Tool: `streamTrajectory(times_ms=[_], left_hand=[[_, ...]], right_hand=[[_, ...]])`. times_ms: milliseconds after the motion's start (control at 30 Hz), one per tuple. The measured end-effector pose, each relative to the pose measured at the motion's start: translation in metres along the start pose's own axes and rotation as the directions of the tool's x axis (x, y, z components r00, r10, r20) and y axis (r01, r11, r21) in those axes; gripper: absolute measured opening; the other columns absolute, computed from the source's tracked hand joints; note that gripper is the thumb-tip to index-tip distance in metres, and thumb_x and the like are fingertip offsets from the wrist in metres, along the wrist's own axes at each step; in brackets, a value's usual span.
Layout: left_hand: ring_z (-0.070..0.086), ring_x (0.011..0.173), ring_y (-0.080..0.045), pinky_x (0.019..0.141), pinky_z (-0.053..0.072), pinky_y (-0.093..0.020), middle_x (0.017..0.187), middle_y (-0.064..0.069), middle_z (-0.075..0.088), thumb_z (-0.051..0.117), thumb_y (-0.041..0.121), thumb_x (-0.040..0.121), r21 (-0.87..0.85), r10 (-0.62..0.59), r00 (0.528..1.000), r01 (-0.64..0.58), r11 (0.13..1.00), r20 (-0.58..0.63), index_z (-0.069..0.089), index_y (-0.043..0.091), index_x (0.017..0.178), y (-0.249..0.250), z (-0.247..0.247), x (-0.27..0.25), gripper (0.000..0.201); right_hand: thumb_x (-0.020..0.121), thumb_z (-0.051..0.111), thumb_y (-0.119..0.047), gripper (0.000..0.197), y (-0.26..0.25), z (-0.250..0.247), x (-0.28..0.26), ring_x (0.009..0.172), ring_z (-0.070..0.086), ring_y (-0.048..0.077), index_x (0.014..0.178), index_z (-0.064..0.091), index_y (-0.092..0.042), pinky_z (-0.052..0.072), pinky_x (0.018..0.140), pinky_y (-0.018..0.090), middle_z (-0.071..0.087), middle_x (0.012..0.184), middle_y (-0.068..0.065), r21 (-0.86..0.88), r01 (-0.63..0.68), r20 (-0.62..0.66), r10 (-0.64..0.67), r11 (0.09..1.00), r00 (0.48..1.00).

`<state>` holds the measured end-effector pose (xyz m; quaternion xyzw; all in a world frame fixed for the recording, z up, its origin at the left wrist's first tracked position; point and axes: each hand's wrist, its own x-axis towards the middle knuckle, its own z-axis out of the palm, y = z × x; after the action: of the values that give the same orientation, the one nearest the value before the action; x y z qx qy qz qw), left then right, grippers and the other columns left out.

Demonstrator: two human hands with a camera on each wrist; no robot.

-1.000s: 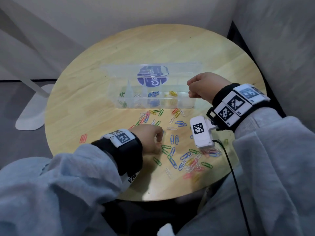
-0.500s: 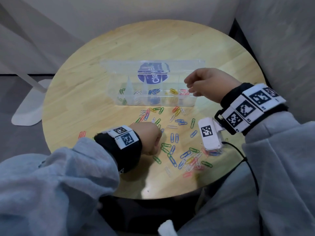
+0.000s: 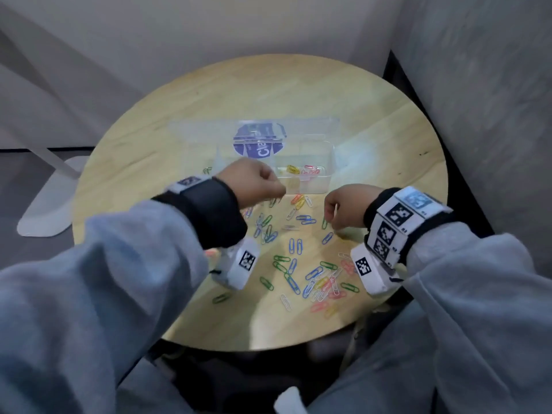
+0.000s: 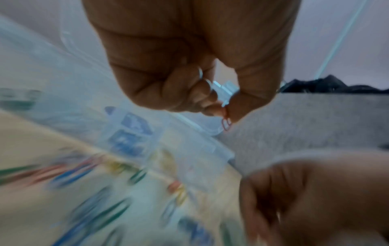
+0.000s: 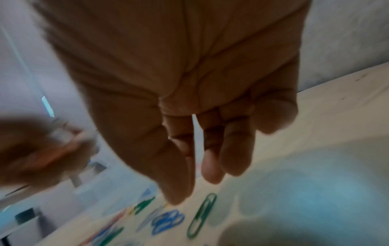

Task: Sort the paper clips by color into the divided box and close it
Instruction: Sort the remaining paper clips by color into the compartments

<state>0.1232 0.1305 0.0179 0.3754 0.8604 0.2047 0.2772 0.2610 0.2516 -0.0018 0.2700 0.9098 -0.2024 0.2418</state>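
The head view looks steeply down on the round worktop. Each wrist view (very close) faces along its palm. All share the scattered clips.

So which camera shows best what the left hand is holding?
The left wrist view: the left hand pinches a red paper clip at its fingertips. From the head view the fist hides the clip; the right wrist view shows only a blurred hand.
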Motion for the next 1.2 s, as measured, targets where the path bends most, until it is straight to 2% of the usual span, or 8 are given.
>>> streamTrajectory(times_ms=[200,367,500,633,767,867,1033,1200], left_hand=[[0.04,0.05,-0.015,0.056,0.036,-0.021,0.053,0.0,0.042,0.064,0.02,0.08,-0.09,-0.02,0.996,0.012,0.996,-0.088,0.047,0.017,0.055,0.041,-0.005,0.046,0.03],[0.051,0.059,-0.018,0.068,0.048,-0.025,0.059,0.0,0.052,0.065,0.02,0.081,-0.087,-0.04,0.995,0.032,0.996,-0.091,0.061,0.015,0.074,0.053,0.014,0.068,0.009],[0.068,0.087,-0.025,0.089,0.056,-0.036,0.079,-0.007,0.065,0.058,0.012,0.084,-0.221,-0.044,0.994,0.021,0.975,-0.097,0.069,0.013,0.085,0.055,0.023,0.07,0.012],[0.058,0.084,-0.015,0.076,0.05,-0.022,0.09,0.002,0.061,0.052,0.012,0.088,-0.236,0.027,0.994,-0.052,0.97,-0.107,0.067,0.018,0.109,0.059,0.021,0.063,0.026],[0.054,0.074,-0.003,0.069,0.044,-0.014,0.08,0.016,0.056,0.054,0.012,0.089,-0.304,0.116,0.986,-0.146,0.941,-0.116,0.063,0.025,0.102,0.052,0.019,0.047,0.02],[0.057,0.071,-0.005,0.077,0.05,-0.023,0.077,0.013,0.059,0.058,0.01,0.087,-0.342,0.156,0.978,-0.196,0.919,-0.141,0.062,0.026,0.085,0.039,0.019,0.031,0.017],[0.06,0.08,-0.018,0.078,0.048,-0.025,0.075,0.01,0.059,0.063,0.023,0.082,0.108,0.148,0.987,-0.153,0.982,0.055,0.068,0.026,0.087,0.023,0.037,0.013,0.008],[0.057,0.105,-0.021,0.077,0.039,-0.025,0.113,0.001,0.06,0.061,0.033,0.082,0.491,0.089,0.99,-0.133,0.861,0.112,0.06,0.024,0.109,0.014,0.064,0.017,0.029]], right_hand=[[0.077,0.064,-0.013,0.022,-0.002,0.012,0.004,0.073,0.053,0.014,0.079,0.057,-0.034,0.045,0.065,0.025,0.047,0.069,-0.013,-0.013,0.048,0.057,-0.048,0.999,0.997],[0.079,0.064,-0.01,0.018,0.0,0.013,0.01,0.09,0.058,0.02,0.081,0.055,-0.026,0.046,0.073,0.026,0.056,0.093,-0.005,-0.072,0.104,0.109,-0.095,0.992,0.989],[0.08,0.065,-0.01,0.018,0.003,0.014,0.018,0.081,0.05,0.018,0.075,0.051,-0.021,0.038,0.057,0.023,0.056,0.09,-0.001,-0.103,0.145,0.145,-0.129,0.984,0.981],[0.076,0.07,-0.011,0.027,0.006,0.014,0.021,0.076,0.051,0.018,0.062,0.05,-0.022,0.037,0.054,0.022,0.052,0.068,-0.006,-0.05,0.098,0.161,-0.089,0.994,0.983],[0.076,0.067,-0.011,0.024,0.01,0.003,0.013,0.067,0.052,0.016,0.059,0.052,-0.021,0.038,0.054,0.022,0.055,0.064,-0.006,0.02,0.028,0.08,-0.03,0.999,0.996],[0.077,0.068,-0.014,0.027,0.016,-0.015,0.004,0.055,0.046,0.01,0.059,0.049,-0.021,0.036,0.051,0.022,0.053,0.06,-0.006,0.095,0.021,-0.012,-0.02,0.995,1.0],[0.081,0.061,-0.01,0.017,0.027,-0.029,-0.008,0.063,0.053,0.02,0.073,0.053,-0.024,0.044,0.059,0.025,0.059,0.071,0.001,0.297,0.006,-0.102,0.026,0.955,0.994],[0.086,0.051,-0.009,0.021,0.029,-0.034,-0.019,0.055,0.05,0.012,0.084,0.066,-0.024,0.039,0.053,0.02,0.054,0.063,-0.003,0.376,-0.03,-0.129,0.085,0.926,0.988]])
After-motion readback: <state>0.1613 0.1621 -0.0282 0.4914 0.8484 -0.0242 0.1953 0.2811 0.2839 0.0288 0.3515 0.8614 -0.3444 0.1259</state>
